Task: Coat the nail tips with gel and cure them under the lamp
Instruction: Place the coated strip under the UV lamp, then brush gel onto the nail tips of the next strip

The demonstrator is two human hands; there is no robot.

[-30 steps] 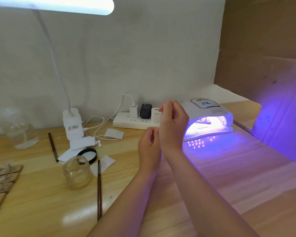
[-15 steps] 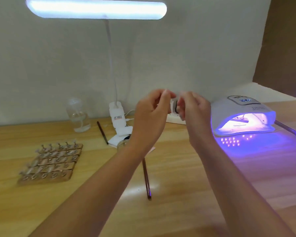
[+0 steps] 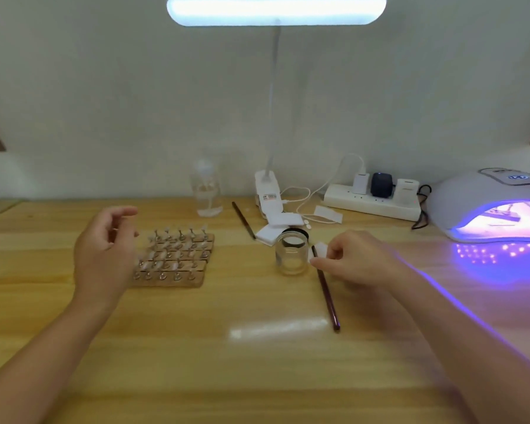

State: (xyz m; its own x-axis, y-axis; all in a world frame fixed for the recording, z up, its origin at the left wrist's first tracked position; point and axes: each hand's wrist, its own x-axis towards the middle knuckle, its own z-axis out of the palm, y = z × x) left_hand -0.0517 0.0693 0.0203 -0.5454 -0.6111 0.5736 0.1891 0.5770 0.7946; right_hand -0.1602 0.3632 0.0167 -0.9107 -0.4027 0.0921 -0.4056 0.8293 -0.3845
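— Looking down from the head camera, we have our right hand (image 3: 354,260) low on the table (image 3: 257,362), fingertips bunched at the upper end of the brush (image 3: 326,292) beside the glass jar (image 3: 290,254). Whether it already pinches the handle we cannot tell.

— And our left hand (image 3: 104,255)?

— It hovers loosely curled and holds nothing, just left of the wooden rack of nail tips (image 3: 175,258). The curing lamp (image 3: 496,209) glows violet at far right with something inside.

— So which step are we on?

— Fetching the brush for the next coat, we judge. Next we need a firm pinch on the handle, then a dip in the jar.

— What differs from half a second ago?

— Then both hands met raised at chest height; now they have dropped and parted, and our view has swung left.
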